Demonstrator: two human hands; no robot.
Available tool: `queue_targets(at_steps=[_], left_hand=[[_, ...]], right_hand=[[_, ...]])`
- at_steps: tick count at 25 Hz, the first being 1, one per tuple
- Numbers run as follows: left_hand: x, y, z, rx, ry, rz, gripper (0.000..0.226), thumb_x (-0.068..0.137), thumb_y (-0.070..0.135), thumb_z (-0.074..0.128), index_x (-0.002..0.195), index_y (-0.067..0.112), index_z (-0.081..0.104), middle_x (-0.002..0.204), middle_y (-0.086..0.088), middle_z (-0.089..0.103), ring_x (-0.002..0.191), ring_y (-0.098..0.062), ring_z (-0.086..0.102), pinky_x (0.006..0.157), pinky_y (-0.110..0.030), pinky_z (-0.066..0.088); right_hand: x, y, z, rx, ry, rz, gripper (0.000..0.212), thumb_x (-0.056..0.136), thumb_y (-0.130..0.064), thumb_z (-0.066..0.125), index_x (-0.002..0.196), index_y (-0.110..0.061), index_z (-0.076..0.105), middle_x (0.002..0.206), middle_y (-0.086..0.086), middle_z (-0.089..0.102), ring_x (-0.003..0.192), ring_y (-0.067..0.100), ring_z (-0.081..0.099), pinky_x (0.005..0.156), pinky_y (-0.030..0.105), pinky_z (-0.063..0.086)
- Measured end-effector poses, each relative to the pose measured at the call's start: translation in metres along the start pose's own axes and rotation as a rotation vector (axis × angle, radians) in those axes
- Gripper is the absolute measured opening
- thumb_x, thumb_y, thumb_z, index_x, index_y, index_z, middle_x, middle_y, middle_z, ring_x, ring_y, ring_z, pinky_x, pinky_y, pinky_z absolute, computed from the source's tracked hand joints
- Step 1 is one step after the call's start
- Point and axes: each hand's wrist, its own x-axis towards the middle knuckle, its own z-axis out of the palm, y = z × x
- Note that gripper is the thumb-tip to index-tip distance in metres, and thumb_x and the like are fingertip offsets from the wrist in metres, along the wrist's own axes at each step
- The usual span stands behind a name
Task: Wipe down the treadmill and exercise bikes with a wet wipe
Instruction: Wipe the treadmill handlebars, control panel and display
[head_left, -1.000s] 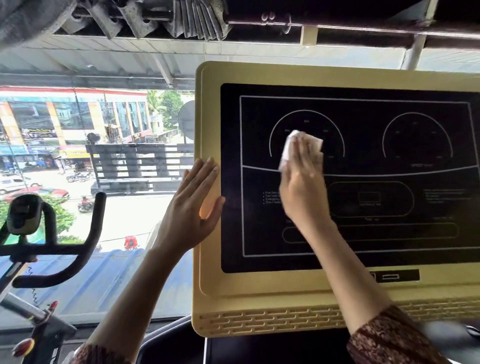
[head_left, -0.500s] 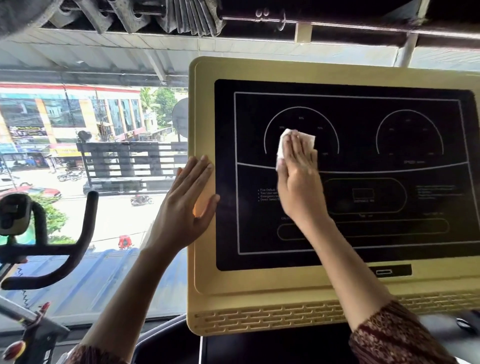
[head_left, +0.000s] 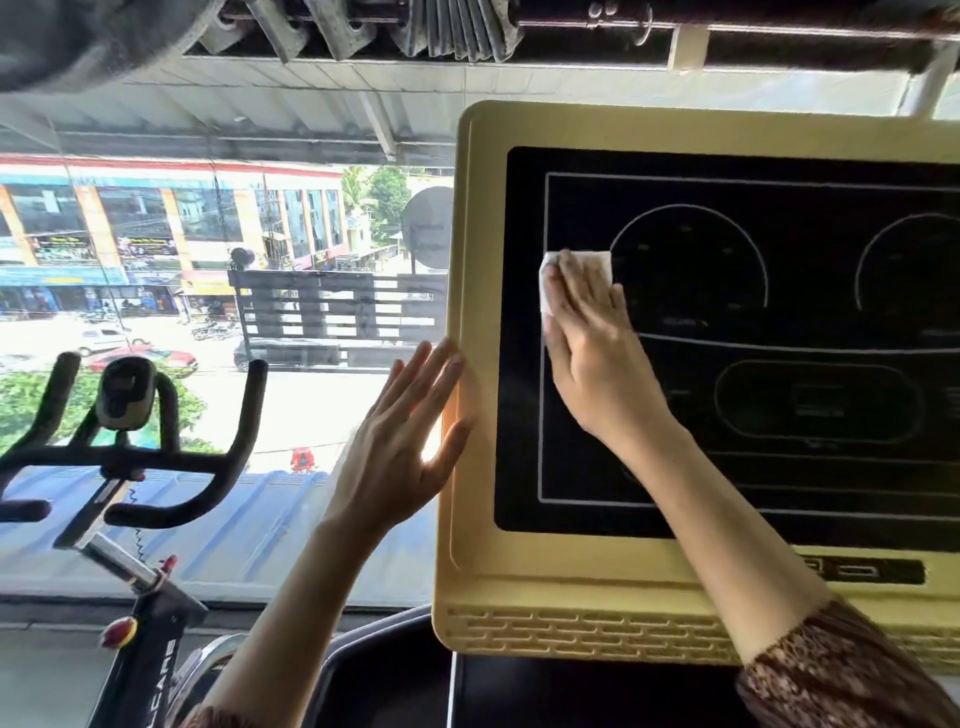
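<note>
Your right hand (head_left: 592, 358) lies flat, fingers straight and close together, pressing the wet wipe (head_left: 577, 264) against the black panel (head_left: 779, 161) of the treadmill console (head_left: 475, 525). The wipe sits near the panel's left edge, toward its upper corner. Your left hand (head_left: 400, 441), fingers spread, rests against the console's left edge. The exercise bike (head_left: 156, 460) stands off to the left.

An upright treadmill console (head_left: 519, 571), pale yellow around a black panel with white dial outlines, fills the view from 1 to 5 o'clock. A white wet wipe (head_left: 597, 264) is pressed flat on the panel at the left dial's 9 o'clock. A black exercise bike (head_left: 145, 665) stands at 8 o'clock.
</note>
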Motion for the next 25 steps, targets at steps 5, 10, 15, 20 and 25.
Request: queue_targets(at_steps=[5, 10, 15, 20, 25], left_hand=[[-0.010, -0.001, -0.004, 0.006, -0.025, -0.014, 0.053, 0.101, 0.041, 0.037, 0.142, 0.009, 0.033, 0.148, -0.012, 0.036, 0.139, -0.027, 0.033, 0.114, -0.047, 0.028], [-0.015, 0.001, -0.006, 0.029, -0.015, 0.000, 0.051, 0.100, 0.037, 0.041, 0.140, 0.006, 0.036, 0.145, -0.013, 0.039, 0.138, -0.027, 0.035, 0.112, -0.048, 0.030], [-0.020, 0.002, -0.007, 0.023, -0.018, -0.020, 0.052, 0.100, 0.036, 0.042, 0.139, 0.002, 0.039, 0.146, -0.012, 0.038, 0.138, -0.025, 0.035, 0.115, -0.042, 0.028], [-0.031, 0.001, -0.006, 0.026, -0.039, -0.017, 0.053, 0.100, 0.035, 0.042, 0.140, 0.002, 0.037, 0.146, -0.013, 0.038, 0.139, -0.025, 0.035, 0.116, -0.041, 0.027], [-0.031, 0.004, -0.008, 0.030, -0.010, 0.005, 0.052, 0.100, 0.034, 0.042, 0.137, -0.001, 0.041, 0.144, -0.015, 0.040, 0.137, -0.026, 0.035, 0.116, -0.041, 0.026]], right_hand=[[-0.029, -0.014, 0.010, -0.046, -0.228, -0.412, 0.050, 0.103, -0.031, 0.028, 0.150, -0.017, 0.022, 0.158, 0.001, 0.017, 0.147, 0.014, 0.009, 0.120, 0.036, 0.008], [0.017, -0.011, -0.006, -0.068, -0.158, -0.207, 0.048, 0.104, -0.030, 0.023, 0.150, -0.014, 0.021, 0.157, 0.004, 0.017, 0.146, 0.021, 0.011, 0.120, 0.041, 0.007], [0.012, -0.036, 0.015, -0.027, -0.152, -0.273, 0.049, 0.106, -0.022, 0.028, 0.151, -0.016, 0.013, 0.159, 0.002, 0.008, 0.147, 0.017, 0.001, 0.120, 0.040, 0.006], [-0.053, -0.037, 0.027, -0.048, -0.165, -0.299, 0.049, 0.106, -0.025, 0.030, 0.152, -0.016, 0.015, 0.159, 0.001, 0.008, 0.147, 0.014, 0.000, 0.120, 0.039, 0.010], [-0.049, -0.033, 0.020, -0.152, -0.120, -0.321, 0.047, 0.105, -0.029, 0.030, 0.150, -0.017, 0.024, 0.157, 0.001, 0.020, 0.146, 0.015, 0.013, 0.120, 0.042, 0.014]])
